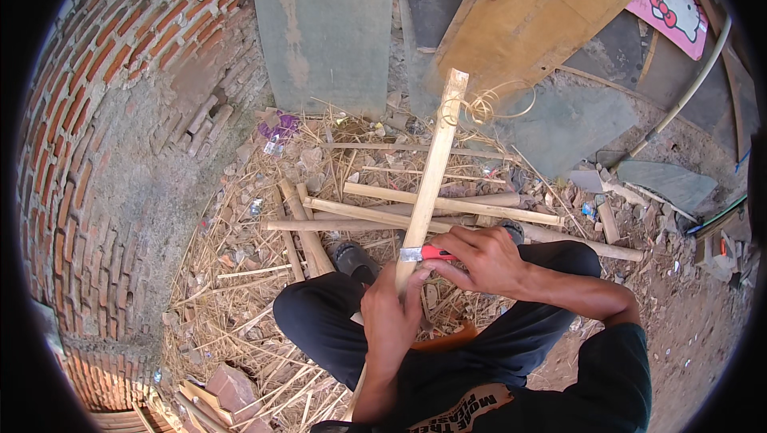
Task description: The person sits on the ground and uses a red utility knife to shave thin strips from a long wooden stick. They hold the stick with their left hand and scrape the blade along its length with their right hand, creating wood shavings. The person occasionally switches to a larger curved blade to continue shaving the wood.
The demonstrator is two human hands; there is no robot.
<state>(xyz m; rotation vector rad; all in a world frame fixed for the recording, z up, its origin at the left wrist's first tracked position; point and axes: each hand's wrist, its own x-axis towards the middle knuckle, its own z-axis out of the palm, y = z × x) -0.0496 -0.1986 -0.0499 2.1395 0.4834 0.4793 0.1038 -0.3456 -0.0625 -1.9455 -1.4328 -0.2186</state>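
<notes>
A long, pale split-bamboo strip (435, 161) slants up and away from my lap, with thin curled shavings (482, 105) hanging near its far end. My left hand (389, 317) is wrapped round its near part, the thumb lying along it. In my right hand (483, 261) is a red-handled utility knife (436, 252), fingers closed on the handle. Its short metal blade lies across the strip just beyond my left hand. Below the left hand, the near end of the strip runs along my forearm and is partly hidden.
Bamboo pieces (479, 208) lie crossed on ground littered with shavings and rubble beyond my knees. A brick wall (88, 185) rises at left. Grey panels (323, 41) and a brown board (543, 17) lean at the back. A pale hose (679, 101) curves at right.
</notes>
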